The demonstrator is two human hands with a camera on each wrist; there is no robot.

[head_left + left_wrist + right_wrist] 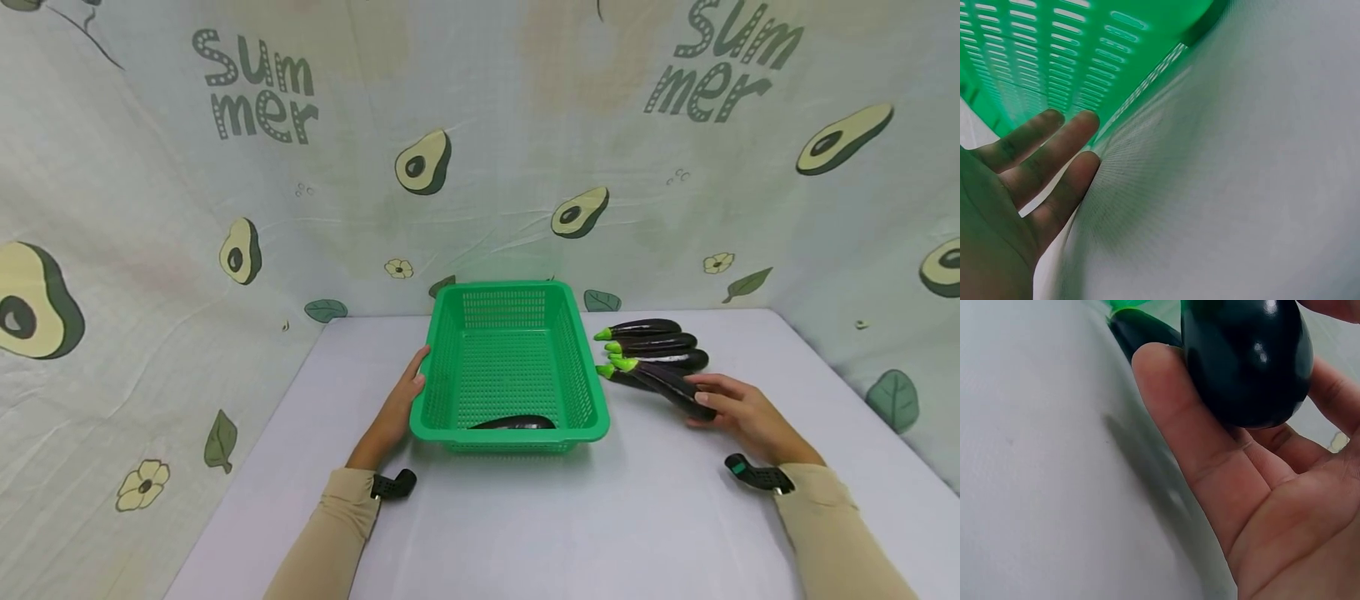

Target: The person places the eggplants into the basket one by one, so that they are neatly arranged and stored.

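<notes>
A green plastic basket [507,436] with slotted walls stands mid-table. Inside it, along its near wall, lies a dark purple eggplant [517,422], partly hidden by the rim. At the basket's left side is my left hand [398,406]; in the left wrist view its fairly straight fingers [1054,156] reach to the outer wall, with the thumb out of sight there. My right hand [742,412] grips another eggplant [667,387] by its rounded end, and its green stem points left over the pile. In the right wrist view that glossy end [1247,362] sits between thumb and fingers.
Several more eggplants [651,342] lie in a row right of the basket, green stems toward it. Behind the white table [510,533] hangs a cloth [495,108] printed with avocados and lettering. Each wrist carries a black strap [759,475].
</notes>
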